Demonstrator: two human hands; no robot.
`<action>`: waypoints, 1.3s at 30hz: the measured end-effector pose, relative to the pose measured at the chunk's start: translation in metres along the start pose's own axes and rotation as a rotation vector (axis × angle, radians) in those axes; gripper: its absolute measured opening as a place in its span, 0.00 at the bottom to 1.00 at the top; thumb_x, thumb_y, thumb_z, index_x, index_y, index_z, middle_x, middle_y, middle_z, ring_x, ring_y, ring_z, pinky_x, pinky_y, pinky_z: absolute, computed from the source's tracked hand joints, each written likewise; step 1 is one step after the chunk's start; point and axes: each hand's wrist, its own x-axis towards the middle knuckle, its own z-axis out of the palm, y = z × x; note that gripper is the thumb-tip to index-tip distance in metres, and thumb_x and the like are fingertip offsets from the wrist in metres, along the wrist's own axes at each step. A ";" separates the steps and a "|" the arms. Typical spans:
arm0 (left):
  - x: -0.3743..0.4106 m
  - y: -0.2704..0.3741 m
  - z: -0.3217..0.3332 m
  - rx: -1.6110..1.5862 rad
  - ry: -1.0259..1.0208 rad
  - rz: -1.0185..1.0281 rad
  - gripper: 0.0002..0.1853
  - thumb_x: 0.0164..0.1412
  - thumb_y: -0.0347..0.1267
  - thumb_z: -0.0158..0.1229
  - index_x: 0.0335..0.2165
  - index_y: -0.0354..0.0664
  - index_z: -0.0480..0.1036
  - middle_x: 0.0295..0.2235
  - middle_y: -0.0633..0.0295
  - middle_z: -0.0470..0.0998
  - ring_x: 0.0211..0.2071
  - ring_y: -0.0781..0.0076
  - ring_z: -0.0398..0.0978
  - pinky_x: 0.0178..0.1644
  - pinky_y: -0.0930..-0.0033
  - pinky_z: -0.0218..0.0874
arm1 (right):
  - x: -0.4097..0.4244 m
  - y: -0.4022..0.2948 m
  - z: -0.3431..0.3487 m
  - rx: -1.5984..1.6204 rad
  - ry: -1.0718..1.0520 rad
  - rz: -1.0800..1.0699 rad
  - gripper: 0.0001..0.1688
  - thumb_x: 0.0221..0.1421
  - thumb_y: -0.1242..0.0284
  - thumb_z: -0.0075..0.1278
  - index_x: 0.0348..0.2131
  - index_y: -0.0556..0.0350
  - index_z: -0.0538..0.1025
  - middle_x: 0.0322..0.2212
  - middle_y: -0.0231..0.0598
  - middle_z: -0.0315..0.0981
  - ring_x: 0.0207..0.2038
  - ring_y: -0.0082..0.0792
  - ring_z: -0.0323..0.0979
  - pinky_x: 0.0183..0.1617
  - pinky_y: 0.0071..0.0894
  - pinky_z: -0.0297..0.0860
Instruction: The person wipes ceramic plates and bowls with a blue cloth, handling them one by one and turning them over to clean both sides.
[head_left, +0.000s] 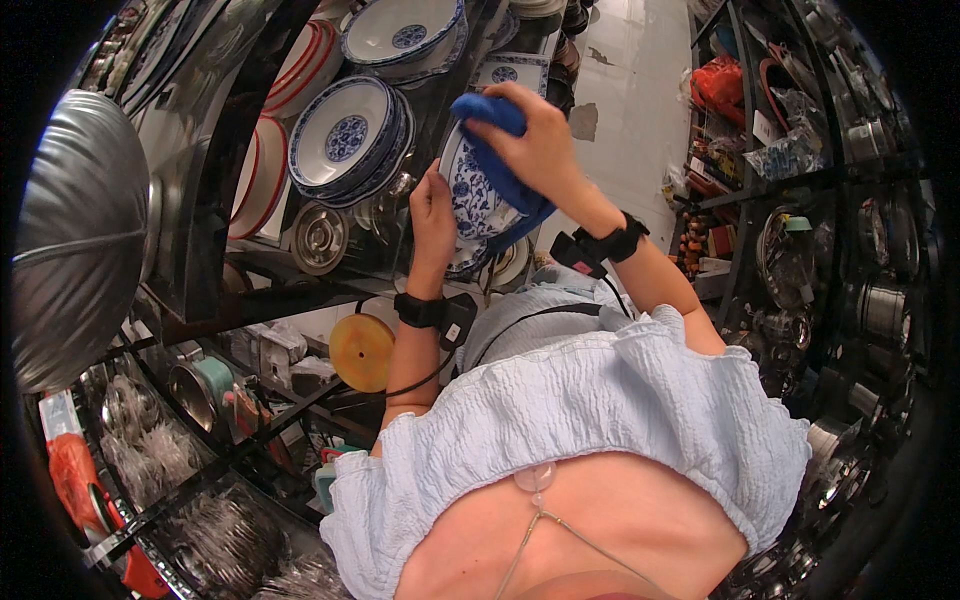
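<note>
My left hand (435, 221) grips the near-left rim of a white ceramic bowl (469, 191) with a blue floral pattern. The bowl is tilted, its patterned outside facing me. In my right hand (529, 139) is a blue cloth (499, 161), pressed against the bowl's upper right side and draped down past it. The cloth hides much of that side. Below the bowl shows part of another blue-and-white dish (466, 259). Just left of my left hand, a stack of blue-and-white plates (345, 139) rests on the shelf.
Red-rimmed dishes (262, 176) and a round metal lid (320, 236) sit on the left shelf. More blue-and-white dishes (405, 34) stand farther back. A large silvery leaf-shaped object (82, 240) juts in at far left. Black racks with metalware (885, 311) line the right, beyond the pale floor (626, 97).
</note>
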 end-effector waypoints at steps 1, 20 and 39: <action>-0.002 0.005 0.002 -0.024 0.010 -0.010 0.28 0.68 0.45 0.37 0.46 0.27 0.66 0.26 0.72 0.67 0.28 0.87 0.61 0.33 0.81 0.55 | 0.004 0.006 -0.002 0.023 0.016 0.091 0.21 0.45 0.62 0.58 0.37 0.55 0.75 0.30 0.48 0.75 0.33 0.48 0.74 0.36 0.34 0.70; 0.018 0.012 0.015 -0.430 0.137 -0.118 0.27 0.65 0.50 0.38 0.42 0.36 0.66 0.38 0.59 0.73 0.38 0.73 0.73 0.41 0.72 0.67 | -0.059 0.002 0.013 -0.158 0.016 -0.474 0.21 0.28 0.73 0.61 0.30 0.49 0.71 0.52 0.35 0.66 0.59 0.46 0.57 0.61 0.47 0.54; 0.008 0.033 -0.010 -0.528 0.206 -0.117 0.29 0.65 0.50 0.36 0.54 0.40 0.58 0.51 0.59 0.66 0.49 0.65 0.69 0.50 0.63 0.64 | -0.072 0.053 0.033 0.771 0.311 0.098 0.16 0.57 0.80 0.40 0.47 0.57 0.62 0.56 0.48 0.58 0.57 0.39 0.59 0.60 0.32 0.53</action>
